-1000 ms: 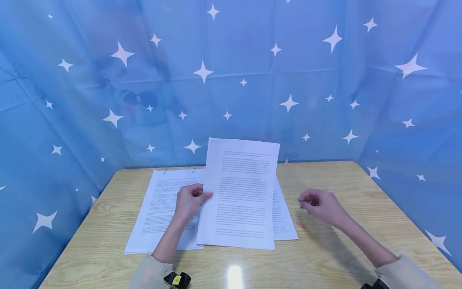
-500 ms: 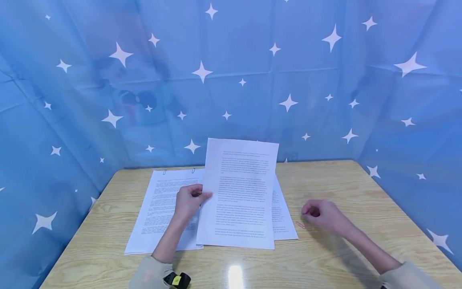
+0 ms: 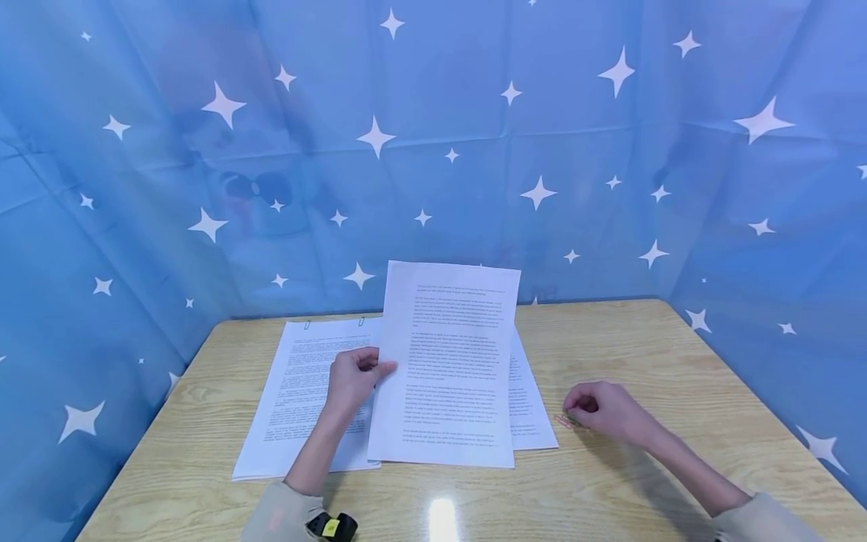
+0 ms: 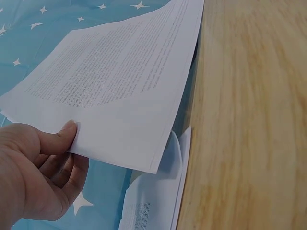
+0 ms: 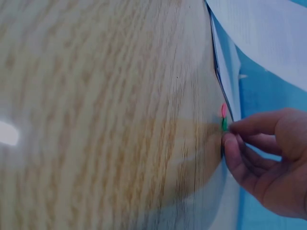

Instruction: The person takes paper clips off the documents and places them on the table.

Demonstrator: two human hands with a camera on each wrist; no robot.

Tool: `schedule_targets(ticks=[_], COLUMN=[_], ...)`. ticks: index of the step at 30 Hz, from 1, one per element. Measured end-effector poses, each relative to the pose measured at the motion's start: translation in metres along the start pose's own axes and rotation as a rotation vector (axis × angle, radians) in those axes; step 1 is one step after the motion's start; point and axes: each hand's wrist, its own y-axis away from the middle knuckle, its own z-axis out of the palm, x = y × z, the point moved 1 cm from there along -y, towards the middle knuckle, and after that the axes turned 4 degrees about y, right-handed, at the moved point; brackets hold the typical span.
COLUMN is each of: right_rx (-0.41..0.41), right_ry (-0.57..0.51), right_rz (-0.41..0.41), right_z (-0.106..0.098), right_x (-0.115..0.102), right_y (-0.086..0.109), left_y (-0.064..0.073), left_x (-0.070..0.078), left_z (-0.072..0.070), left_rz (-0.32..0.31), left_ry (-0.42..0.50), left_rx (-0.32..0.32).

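Observation:
My left hand (image 3: 352, 380) pinches the left edge of a printed sheet of paper (image 3: 443, 369), thumb in front, as the left wrist view also shows. The sheet is held up, tilted, over a second printed page (image 3: 531, 410) lying behind it. Low over the table at the right, my right hand (image 3: 609, 410) has thumb and index finger together at a small green paper clip (image 5: 224, 124). A pink paper clip (image 5: 223, 110) lies right beside the green one. The green clip is partly hidden by the fingertips.
A printed stack of paper (image 3: 291, 399) lies at the left, with two green paper clips along its top edge. The wooden table (image 3: 203, 497) ends at a blue star-patterned curtain (image 3: 433, 98) at the back and sides.
My right hand has come down and slightly toward me, bringing the green paper clip beside the pink one. The left hand and its sheet have stayed nearly still.

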Motion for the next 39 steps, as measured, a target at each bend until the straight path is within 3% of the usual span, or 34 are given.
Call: schedule_targets(ticks=[6,16,26,39], right_rx=[0.001,0.101,0.144,0.226], right_ry=[-0.039,-0.022,-0.13,-0.327], right_rz=[0.02,0.034,0.07,0.003], right_z=[-0.002,-0.015,-0.025,-0.016], right_x=[0.001,-0.007,-0.022,-0.038], right_y=[-0.001,-0.014,-0.031,-0.054], left_y=[0.0,0.0,-0.003,-0.001], left_x=[-0.001,-0.002,-0.004,-0.001], left_z=[0.0,0.0,0.0,0.001], left_rz=[-0.001,-0.007,-0.013,-0.032], left_ry=[-0.004,-0.007,-0.005,0.004], left_rx=[-0.001,0.006,0.008,0.003])
